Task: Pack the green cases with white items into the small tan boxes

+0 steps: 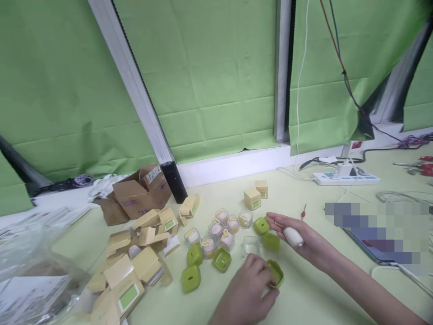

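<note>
My left hand [248, 289] is low in the middle, its fingers closed at the rim of a square green plastic lid [276, 272]. My right hand [306, 239] comes in from the right, palm turned up, and holds a small white rounded piece [292, 236] with a yellowish bit beside it. Between the hands and the pile lies a clear square plastic cup [251, 246]. More green lids [271, 241] are close to my right fingertips. Left of them sit several clear cups [208, 245] with pale pink or white pieces and yellow loops inside.
Opened cream cartons [128, 289] are heaped at the left near a brown cardboard box [142, 194] and a black cylinder [173, 182]. Two small closed cartons [252, 199] stand at the back. A power strip [347, 178] and a phone-like device [379, 243] lie right.
</note>
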A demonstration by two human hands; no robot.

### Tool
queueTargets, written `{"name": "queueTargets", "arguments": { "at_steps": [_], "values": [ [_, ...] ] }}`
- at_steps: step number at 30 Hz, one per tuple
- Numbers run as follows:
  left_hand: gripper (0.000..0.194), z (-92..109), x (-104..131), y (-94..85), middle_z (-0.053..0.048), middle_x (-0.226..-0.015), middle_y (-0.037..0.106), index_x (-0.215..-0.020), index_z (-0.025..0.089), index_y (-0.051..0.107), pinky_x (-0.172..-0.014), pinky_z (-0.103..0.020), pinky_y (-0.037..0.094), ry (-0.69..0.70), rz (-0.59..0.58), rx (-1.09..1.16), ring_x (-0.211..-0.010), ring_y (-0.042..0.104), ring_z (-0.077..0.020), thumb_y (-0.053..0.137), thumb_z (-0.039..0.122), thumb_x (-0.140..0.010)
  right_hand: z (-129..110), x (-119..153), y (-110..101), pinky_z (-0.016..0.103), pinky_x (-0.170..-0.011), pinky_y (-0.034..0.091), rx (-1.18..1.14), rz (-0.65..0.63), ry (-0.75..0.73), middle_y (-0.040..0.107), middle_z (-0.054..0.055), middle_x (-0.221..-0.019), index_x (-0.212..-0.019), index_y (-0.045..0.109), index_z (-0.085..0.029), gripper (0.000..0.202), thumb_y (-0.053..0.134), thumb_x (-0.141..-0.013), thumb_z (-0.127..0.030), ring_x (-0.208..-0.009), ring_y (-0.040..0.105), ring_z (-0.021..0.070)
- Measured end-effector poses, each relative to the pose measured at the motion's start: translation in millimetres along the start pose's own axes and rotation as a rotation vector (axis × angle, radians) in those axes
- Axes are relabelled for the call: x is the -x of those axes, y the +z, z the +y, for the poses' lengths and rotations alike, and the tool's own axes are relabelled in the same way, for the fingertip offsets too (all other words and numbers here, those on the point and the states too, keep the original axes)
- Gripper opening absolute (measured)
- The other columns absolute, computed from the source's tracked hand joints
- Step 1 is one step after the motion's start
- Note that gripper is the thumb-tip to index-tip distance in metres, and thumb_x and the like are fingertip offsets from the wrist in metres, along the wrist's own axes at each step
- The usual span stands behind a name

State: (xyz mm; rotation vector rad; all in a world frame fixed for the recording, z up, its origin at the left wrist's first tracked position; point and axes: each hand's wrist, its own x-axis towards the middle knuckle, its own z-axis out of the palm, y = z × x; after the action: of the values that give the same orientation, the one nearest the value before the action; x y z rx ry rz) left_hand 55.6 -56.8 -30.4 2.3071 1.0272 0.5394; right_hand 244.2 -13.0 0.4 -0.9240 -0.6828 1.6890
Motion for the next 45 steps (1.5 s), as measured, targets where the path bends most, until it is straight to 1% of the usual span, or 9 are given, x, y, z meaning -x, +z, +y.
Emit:
{"name": "queueTargets", "arguments": {
  "at_steps": [3,7,10,15,21,26,34,39,45],
  "values": [
    [0.007,0,0,-0.4,-0.008,-0.102,0.059,-0.077,0.021,0.063,-0.089,-0.036,0.039,-0.018,0.154,0.202,-0.101,0.051,-0.0229,0.056,0.022,-0.077,12,-5,-13,0.019,-0.082,0.056,-0.12,0.009,0.031,0.066,0.008,-0.109,-0.097,0.066,-0.013,0.022,0.064,-0.075,-0.01,-0.103,0.062,0.0196],
    [0.018,-4,-6,-4.7,-0.01,-0.112,0.058,-0.072,0.018,0.059,-0.087,-0.038,0.043,-0.2,0.428,0.953,-0.1,0.056,-0.0242,0.06,0.035,-0.076,16,-10,-25,0.019,-0.087,0.054,-0.211,0.034,-0.024,0.063,0.01,-0.115,-0.104,0.061,-0.012,0.031,0.061,-0.073,-0.006,-0.113,0.055,0.0206],
    [0.02,-8,-10,-6.2,-0.009,-0.102,0.065,-0.079,0.016,0.058,-0.084,-0.036,0.045,-0.281,0.472,1.48,-0.096,0.061,-0.0248,0.062,0.036,-0.076,14,-8,-21,0.017,-0.084,0.055,-0.203,0.06,-0.019,0.064,0.01,-0.114,-0.108,0.058,-0.012,0.038,0.066,-0.071,-0.006,-0.111,0.057,0.0203],
    [0.028,-11,-10,-2.8,-0.009,-0.099,0.068,-0.094,0.014,0.062,-0.076,-0.03,0.048,-0.365,0.437,1.79,-0.089,0.066,-0.0251,0.066,0.032,-0.073,23,0,-5,0.018,-0.075,0.059,-0.104,0.055,0.058,0.069,0.009,-0.105,-0.104,0.061,-0.013,0.038,0.07,-0.067,-0.007,-0.098,0.065,0.0204],
    [0.031,-12,-12,1.8,-0.008,-0.1,0.068,-0.093,0.013,0.064,-0.086,-0.031,0.046,-0.328,0.345,1.863,-0.1,0.062,-0.0266,0.068,0.029,-0.066,33,-7,-8,0.015,-0.08,0.056,-0.239,0.084,0.055,0.07,0.004,-0.102,-0.096,0.064,-0.016,0.027,0.07,-0.07,-0.01,-0.102,0.063,0.0159],
    [0.027,-8,-11,-1.5,-0.008,-0.105,0.063,-0.093,0.018,0.06,-0.078,-0.033,0.048,-0.303,0.329,1.799,-0.093,0.061,-0.022,0.061,0.031,-0.069,26,-5,-11,0.016,-0.068,0.057,-0.232,0.113,0.018,0.07,0.001,-0.093,-0.094,0.063,-0.021,0.027,0.075,-0.07,-0.019,-0.074,0.067,0.0108],
    [0.041,-30,-16,22.2,-0.003,-0.086,0.058,-0.092,0.021,0.057,-0.054,-0.023,0.044,-0.062,0.512,1.241,-0.067,0.053,-0.0128,0.075,0.03,-0.057,23,9,2,0.017,-0.052,0.044,0.121,-0.024,-0.071,0.06,-0.003,-0.068,-0.087,0.065,-0.018,0.023,0.071,-0.073,-0.036,-0.052,0.049,0.0066],
    [0.051,-27,-18,19.8,-0.009,-0.1,0.061,-0.105,0.017,0.059,-0.082,-0.037,0.043,-0.217,0.504,1.35,-0.093,0.055,-0.023,0.073,0.039,-0.061,22,11,0,0.018,-0.047,0.035,0.298,-0.03,-0.162,0.052,-0.006,-0.053,-0.082,0.065,-0.019,0.024,0.072,-0.07,-0.038,-0.047,0.044,0.0073],
    [0.06,-12,-14,11.1,-0.006,-0.105,0.058,-0.118,0.027,0.054,-0.079,-0.04,0.046,-0.329,0.487,1.46,-0.092,0.058,-0.0236,0.074,0.035,-0.062,21,11,3,0.021,-0.048,0.04,0.372,-0.054,-0.213,0.061,-0.003,-0.058,-0.076,0.063,-0.019,0.026,0.076,-0.063,-0.037,-0.047,0.049,0.0086]
  ]
}}
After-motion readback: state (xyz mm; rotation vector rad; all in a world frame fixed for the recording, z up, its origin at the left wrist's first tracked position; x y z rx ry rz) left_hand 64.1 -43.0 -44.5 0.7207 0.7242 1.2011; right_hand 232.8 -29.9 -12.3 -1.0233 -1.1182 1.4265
